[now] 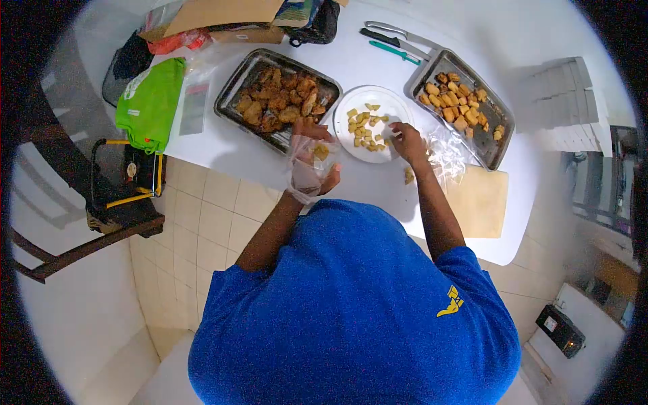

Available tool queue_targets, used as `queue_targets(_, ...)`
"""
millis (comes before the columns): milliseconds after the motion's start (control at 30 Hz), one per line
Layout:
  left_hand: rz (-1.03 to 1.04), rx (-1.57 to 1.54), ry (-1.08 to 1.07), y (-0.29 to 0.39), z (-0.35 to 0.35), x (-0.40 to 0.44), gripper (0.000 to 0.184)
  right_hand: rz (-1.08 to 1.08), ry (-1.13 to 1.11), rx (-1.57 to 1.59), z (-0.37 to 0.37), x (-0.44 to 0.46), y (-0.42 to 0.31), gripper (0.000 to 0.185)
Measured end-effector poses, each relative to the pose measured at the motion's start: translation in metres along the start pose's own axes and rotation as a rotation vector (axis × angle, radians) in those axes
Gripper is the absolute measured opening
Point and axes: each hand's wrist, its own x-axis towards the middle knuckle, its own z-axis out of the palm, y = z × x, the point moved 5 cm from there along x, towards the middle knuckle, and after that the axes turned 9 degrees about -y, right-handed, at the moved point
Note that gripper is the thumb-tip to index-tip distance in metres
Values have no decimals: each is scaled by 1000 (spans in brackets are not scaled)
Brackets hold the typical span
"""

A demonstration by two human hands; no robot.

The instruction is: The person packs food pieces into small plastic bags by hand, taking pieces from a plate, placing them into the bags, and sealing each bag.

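My left hand is closed around a clear plastic bag, with a few small yellowish-brown pieces visible inside it. The bag is just left of a white plate, on which several small pale-brown cut pieces are scattered. At the plate's right rim, my right hand has its fingers bent together and pointing over the plate. Whatever lies between those fingertips is too small to make out. Below my right wrist, more small pieces rest on the table beside crumpled clear plastic bags.
A dark tray of browned fried pieces stands behind my left hand. Another tray with golden chunks is at the right, near knives and a cutting board. A green bag, cardboard and stacked white boxes stand around the table.
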Motion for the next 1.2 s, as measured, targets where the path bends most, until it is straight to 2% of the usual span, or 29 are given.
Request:
queue_targets(167, -4, 13, -101, 4, -28, 8, 92, -11, -92, -147, 6, -2, -3, 36)
queue_targets(233, -48, -377, 194, -7, -13, -3, 99, -146, -145, -200, 3, -5, -15, 36)
queue_targets(267, -116, -470, 211, -9, -8, -6, 97, -212, -173, -225, 4, -7, -21, 37)
queue_targets(300, -186, -563, 227, 1, -12, 0, 94, -7, -162, -181, 8, -5, -14, 29)
queue_targets(333, -257, -653, 245, 5, -13, 3, 92, -42, -173, -246, 14, -3, -7, 25)
queue_targets(367, -200, -785, 239, -1, -9, -4, 82, -77, -184, -309, 21, 2, 0, 21)
queue_targets(467, -359, -1477, 220, -13, -3, -11, 75, -128, -161, -400, 30, 5, 5, 13)
queue_targets(500, -423, -1612, 232, -13, -4, -12, 68, -139, -146, -412, 32, 5, 3, 12)
queue_targets(600, -439, -1788, 291, -14, -10, -11, 67, -94, -138, -451, 32, 7, 4, 10)
queue_targets(733, -419, -1801, 265, -11, -13, -15, 72, -31, -84, -404, 22, -2, -3, 12)
queue_targets(800, -360, -1799, 222, 0, -14, -10, 74, -104, -67, -245, 10, -5, -16, 14)
queue_targets(900, -467, -1516, 151, -14, -2, -26, 75, -192, -20, -13, -11, -7, -48, 17)
queue_targets(933, -468, -1322, 107, -14, -1, -27, 76, -218, 2, 63, -21, -7, -68, 18)
queue_targets(1000, -465, -937, 24, -11, 3, -31, 78, -274, -4, 115, -47, -19, -130, 19)
queue_targets(1067, -521, -783, -108, -24, 13, -47, 81, -398, -18, 217, -71, -37, -195, 19)
queue_targets(1133, -331, -370, -197, -8, 12, -48, 80, -541, -24, 156, -78, -48, -233, 20)
queue_targets(1200, -442, -364, -251, -16, 19, -59, 81, -657, -65, 64, -78, -59, -261, 21)
